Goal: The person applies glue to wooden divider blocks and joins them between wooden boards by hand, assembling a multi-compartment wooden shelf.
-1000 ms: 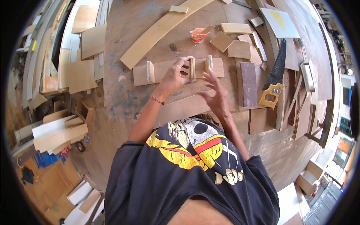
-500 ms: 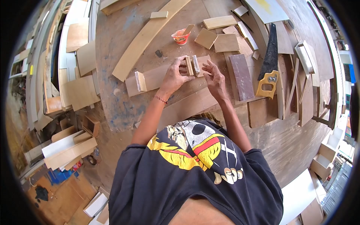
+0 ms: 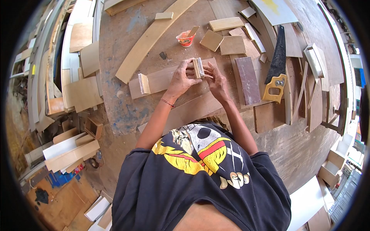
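A small wooden block [image 3: 198,68] stands upright on a long flat board [image 3: 162,80], made of layers pressed face to face with a pale edge on its right side. My left hand [image 3: 181,79] is closed on its left side, fingers behind and thumb in front. From the right, my right hand [image 3: 217,81] presses its fingers against the other face. A second small block [image 3: 144,84] stands at the board's left end. Behind my hands sits a red and white cup [image 3: 185,39] with a wooden stick [image 3: 194,30] in it.
A handsaw [image 3: 275,65] lies at the right beside a dark reddish block [image 3: 247,81]. Several wood offcuts [image 3: 232,45] are scattered at the back right. A curved plank [image 3: 148,44] lies at the back left, and another board [image 3: 185,111] near the front edge.
The gap between the two upright pieces has closed, and they now meet face to face. My right hand has moved left and its fingers now touch the right piece.
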A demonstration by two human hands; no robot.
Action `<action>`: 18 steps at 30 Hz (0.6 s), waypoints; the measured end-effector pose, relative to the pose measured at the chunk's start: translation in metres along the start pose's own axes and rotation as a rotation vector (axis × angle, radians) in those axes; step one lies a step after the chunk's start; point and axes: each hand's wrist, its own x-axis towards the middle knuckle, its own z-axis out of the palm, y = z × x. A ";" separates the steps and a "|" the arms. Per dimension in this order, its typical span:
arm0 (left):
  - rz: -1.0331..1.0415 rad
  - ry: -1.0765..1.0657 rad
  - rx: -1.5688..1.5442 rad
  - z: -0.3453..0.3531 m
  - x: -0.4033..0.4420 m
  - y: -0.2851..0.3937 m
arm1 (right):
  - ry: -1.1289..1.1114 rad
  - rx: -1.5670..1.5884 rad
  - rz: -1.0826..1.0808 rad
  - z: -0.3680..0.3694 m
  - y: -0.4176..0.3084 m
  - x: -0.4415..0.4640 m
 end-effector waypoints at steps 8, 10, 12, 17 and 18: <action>0.029 0.004 0.062 0.002 0.003 -0.008 | -0.031 -0.022 0.001 -0.001 -0.001 0.001; 0.198 0.084 0.265 0.003 0.004 -0.017 | -0.016 -0.027 -0.012 -0.001 0.002 0.001; 0.189 0.099 0.284 0.002 0.004 -0.022 | 0.005 -0.031 -0.021 0.000 0.003 0.002; 0.192 0.108 0.306 0.004 0.002 -0.023 | -0.017 -0.084 -0.006 -0.001 0.001 0.001; 0.178 0.088 0.224 0.004 0.002 -0.022 | -0.012 -0.087 0.006 -0.001 0.001 0.001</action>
